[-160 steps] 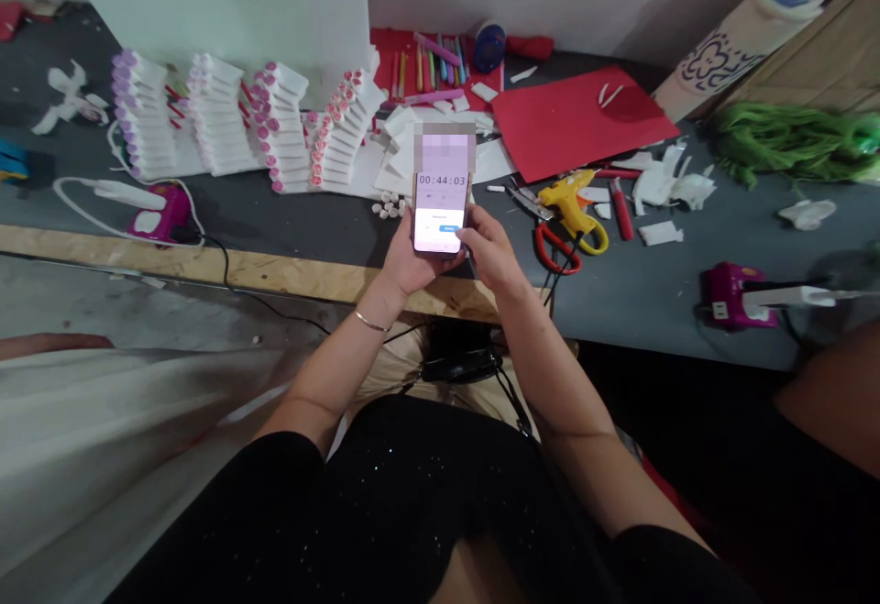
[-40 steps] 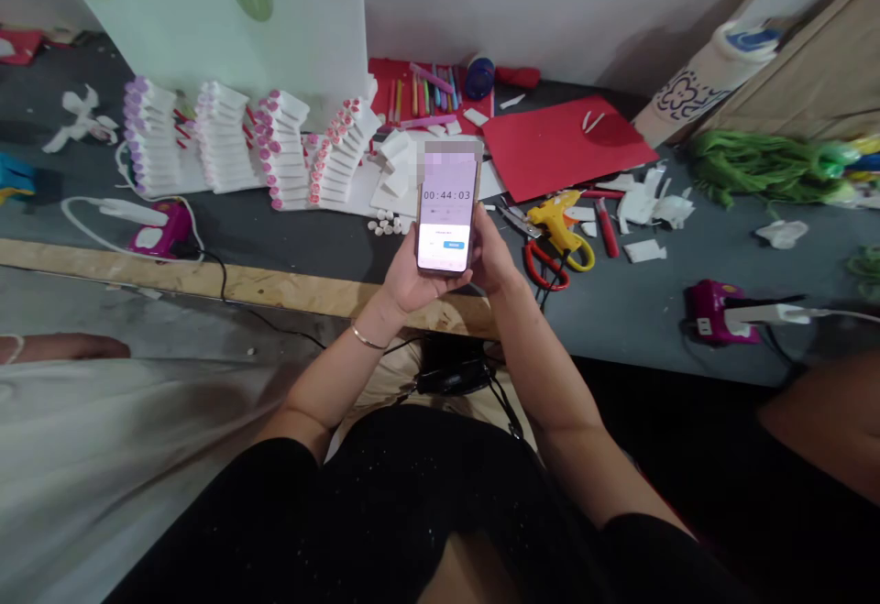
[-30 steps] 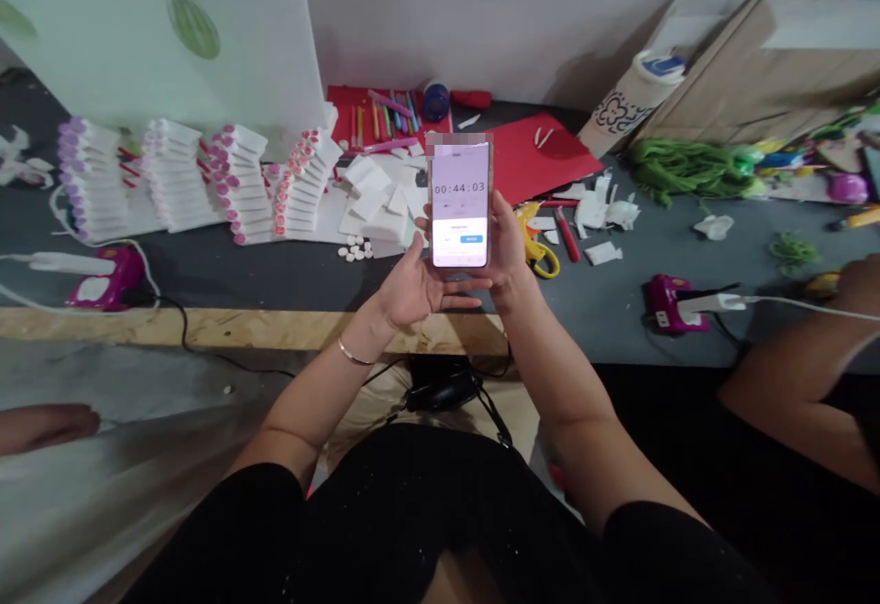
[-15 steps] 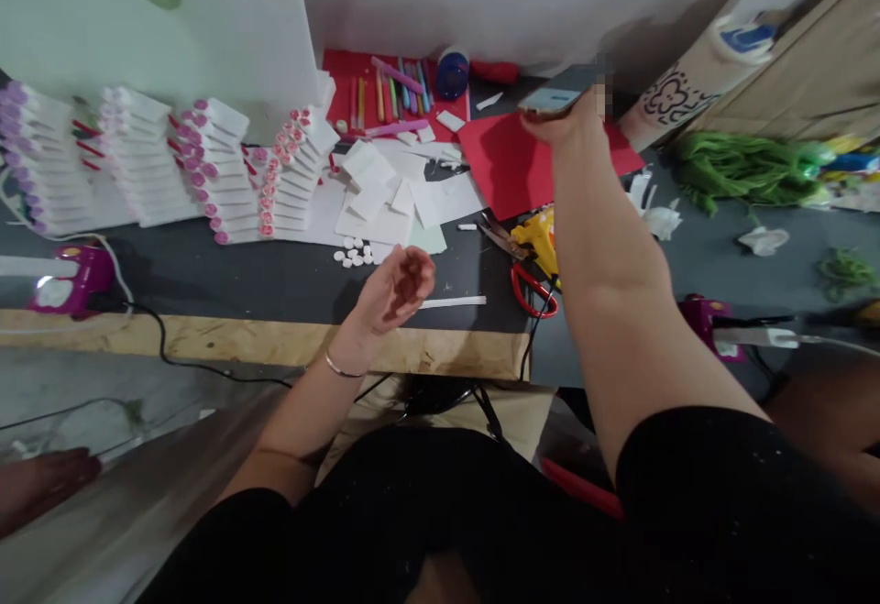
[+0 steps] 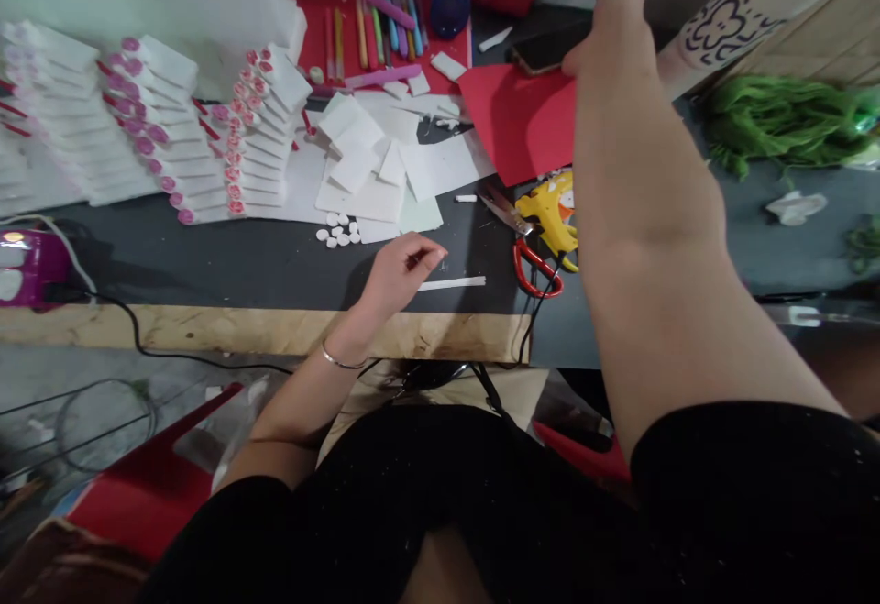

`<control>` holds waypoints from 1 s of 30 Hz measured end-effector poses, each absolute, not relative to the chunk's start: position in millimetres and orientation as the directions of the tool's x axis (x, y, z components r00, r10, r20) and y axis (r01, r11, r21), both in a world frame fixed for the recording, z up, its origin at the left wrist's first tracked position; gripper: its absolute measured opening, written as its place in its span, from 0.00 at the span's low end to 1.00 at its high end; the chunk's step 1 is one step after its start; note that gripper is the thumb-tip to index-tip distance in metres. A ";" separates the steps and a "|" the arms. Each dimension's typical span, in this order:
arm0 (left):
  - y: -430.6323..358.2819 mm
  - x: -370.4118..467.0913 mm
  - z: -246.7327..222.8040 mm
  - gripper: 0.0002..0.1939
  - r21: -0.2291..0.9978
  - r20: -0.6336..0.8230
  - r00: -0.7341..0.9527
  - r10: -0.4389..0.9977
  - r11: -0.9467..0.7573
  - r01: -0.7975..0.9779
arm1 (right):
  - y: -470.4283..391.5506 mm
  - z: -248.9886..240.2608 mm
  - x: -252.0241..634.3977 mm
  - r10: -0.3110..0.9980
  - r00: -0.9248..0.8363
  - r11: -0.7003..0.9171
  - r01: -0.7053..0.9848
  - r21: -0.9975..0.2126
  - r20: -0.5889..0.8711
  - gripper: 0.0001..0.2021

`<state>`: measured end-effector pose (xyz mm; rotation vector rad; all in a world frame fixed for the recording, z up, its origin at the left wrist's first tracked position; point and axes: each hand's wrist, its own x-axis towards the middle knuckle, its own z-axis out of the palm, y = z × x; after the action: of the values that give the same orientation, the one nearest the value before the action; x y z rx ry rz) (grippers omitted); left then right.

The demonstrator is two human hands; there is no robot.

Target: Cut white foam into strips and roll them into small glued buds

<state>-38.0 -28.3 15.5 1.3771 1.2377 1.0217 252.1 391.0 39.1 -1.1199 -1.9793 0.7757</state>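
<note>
My right hand (image 5: 615,22) reaches to the back of the table, its thumb at the near edge of a dark-screened phone (image 5: 543,49). The phone is low over the far edge of a sheet of red paper (image 5: 519,123); the other fingers are largely hidden behind the hand. My left hand (image 5: 399,276) is near the table's front edge with its fingers curled in, nothing visible in them. By its fingertips lies a thin white strip (image 5: 454,283). Small white discs (image 5: 336,236) sit just behind it. Red-handled scissors (image 5: 533,265) and a yellow glue gun (image 5: 550,214) lie beside my right forearm.
Rows of white cards with pink rolled tips (image 5: 258,146) stand at left. White paper pieces (image 5: 357,150) and coloured pens (image 5: 391,22) lie behind. A purple power strip (image 5: 31,265) trails a black cable along the front edge. Green yarn (image 5: 784,123) and a patterned cylinder (image 5: 729,22) are at right.
My right hand has lowered the phone toward the table, and its lit screen is now dark. My left hand has turned palm-down and curled its fingers. The view has shifted right.
</note>
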 end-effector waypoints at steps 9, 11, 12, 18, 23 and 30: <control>-40.6 -24.6 4.0 0.11 0.481 0.099 0.487 0.868 -0.470 0.740 | 27.3 72.6 189.0 0.889 -0.414 0.420 0.573 -0.704 0.195 0.10; -40.0 -26.5 7.6 0.11 0.472 0.066 0.492 0.868 -0.462 0.751 | -19.3 48.9 186.0 0.881 -0.440 0.431 0.594 -0.680 0.174 0.08; -39.4 -27.6 9.2 0.11 0.479 0.052 0.499 0.865 -0.460 0.748 | -31.4 36.2 185.6 0.884 -0.438 0.423 0.608 -0.672 0.161 0.08; -32.4 -36.5 7.9 0.07 0.549 0.043 0.551 0.833 -0.481 0.684 | -37.1 -1.7 189.3 0.891 -0.427 0.425 0.668 -0.611 0.153 0.04; -27.6 -45.3 0.2 0.10 0.597 0.085 0.585 0.807 -0.511 0.619 | -31.0 -1.9 198.4 0.843 -0.506 0.495 0.593 -0.635 0.183 0.08; -27.1 -53.1 -4.3 0.11 0.512 0.158 0.603 0.782 -0.587 0.627 | -14.9 -6.9 202.8 0.758 -0.616 0.623 0.585 -0.520 0.215 0.09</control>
<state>-53.1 -27.1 -4.3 2.4258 1.1265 0.5208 202.8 -14.9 -6.9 -1.0648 -2.4317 0.5667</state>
